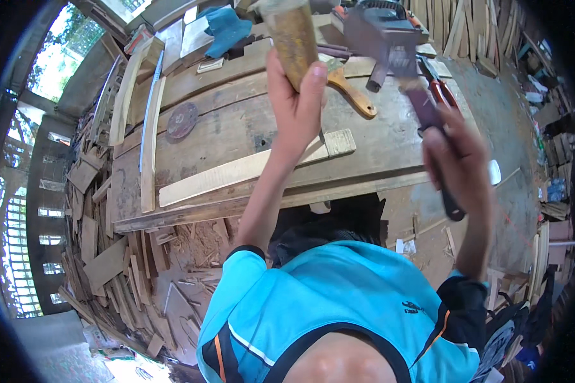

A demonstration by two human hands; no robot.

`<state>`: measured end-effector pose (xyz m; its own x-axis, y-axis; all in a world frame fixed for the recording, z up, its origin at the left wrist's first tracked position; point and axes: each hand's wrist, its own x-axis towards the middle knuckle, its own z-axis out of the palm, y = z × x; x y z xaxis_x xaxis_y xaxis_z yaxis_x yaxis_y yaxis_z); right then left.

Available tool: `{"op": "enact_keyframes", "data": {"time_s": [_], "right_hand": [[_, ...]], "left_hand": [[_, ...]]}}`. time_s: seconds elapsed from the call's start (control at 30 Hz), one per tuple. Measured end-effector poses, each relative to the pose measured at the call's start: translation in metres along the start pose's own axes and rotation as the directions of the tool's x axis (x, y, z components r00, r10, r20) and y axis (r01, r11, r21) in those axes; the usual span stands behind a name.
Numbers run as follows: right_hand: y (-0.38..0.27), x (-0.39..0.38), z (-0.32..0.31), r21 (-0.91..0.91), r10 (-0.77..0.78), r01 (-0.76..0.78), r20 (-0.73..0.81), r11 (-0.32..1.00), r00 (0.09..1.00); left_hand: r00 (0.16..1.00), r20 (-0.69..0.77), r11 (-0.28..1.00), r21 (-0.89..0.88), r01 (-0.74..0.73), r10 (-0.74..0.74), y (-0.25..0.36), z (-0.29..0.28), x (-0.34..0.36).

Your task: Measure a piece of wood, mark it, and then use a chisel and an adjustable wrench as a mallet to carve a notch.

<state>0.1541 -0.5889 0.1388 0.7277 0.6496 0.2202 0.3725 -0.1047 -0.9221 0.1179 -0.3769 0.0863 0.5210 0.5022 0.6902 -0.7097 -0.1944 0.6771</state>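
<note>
At the worktop [227, 121], the left hand [295, 112] had its grip round a yellowish-brown block [294, 45], while the right hand [459, 153] firmly gripped a blurred, dark-handled tool [421, 107]

The upper edge cuts off the brown block's [292, 48] top. At upper right, the right hand [457, 153] and its tool [421, 105] blur, the tool's kind unclear. Mid-frame, the left forearm [266, 191] hides part of a pale wooden strip [204, 182].
</note>
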Motion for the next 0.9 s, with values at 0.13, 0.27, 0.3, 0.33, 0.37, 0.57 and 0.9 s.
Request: {"op": "enact_keyframes", "data": {"time_s": [0.13,0.27,0.3,0.33,0.37,0.57,0.9], "right_hand": [[-0.068,0.024,-0.013,-0.134,-0.339,0.325,-0.101,0.936,0.935],[-0.083,0.026,-0.004,-0.221,-0.258,0.245,-0.036,0.944,0.965],[-0.086,0.026,-0.002,-0.249,-0.227,0.216,-0.015,0.944,0.974],[-0.091,0.026,-0.002,-0.287,-0.196,0.186,-0.008,0.940,0.981],[-0.096,0.026,-0.003,-0.323,-0.164,0.155,-0.003,0.934,0.986],[-0.101,0.029,-0.006,-0.383,-0.379,0.329,-0.063,0.863,0.923],[-0.133,0.007,0.037,-0.619,-0.232,0.014,-0.273,0.786,0.934]], "left_hand": [[0.999,0.037,0.998,0.051,-0.024,0.022,-0.002,0.000,0.002],[0.999,0.035,0.996,0.081,-0.037,0.034,0.004,-0.002,0.000],[0.999,0.048,0.998,0.060,-0.026,0.023,0.006,-0.001,-0.001],[0.997,0.070,0.999,0.028,-0.017,0.015,0.008,0.002,0.001],[0.997,0.069,1.000,0.022,-0.022,0.020,0.008,0.004,0.000],[0.998,0.048,0.999,0.031,0.029,-0.031,0.009,0.002,0.000],[0.991,0.135,0.996,0.088,-0.017,0.005,0.007,0.011,0.001]]}}
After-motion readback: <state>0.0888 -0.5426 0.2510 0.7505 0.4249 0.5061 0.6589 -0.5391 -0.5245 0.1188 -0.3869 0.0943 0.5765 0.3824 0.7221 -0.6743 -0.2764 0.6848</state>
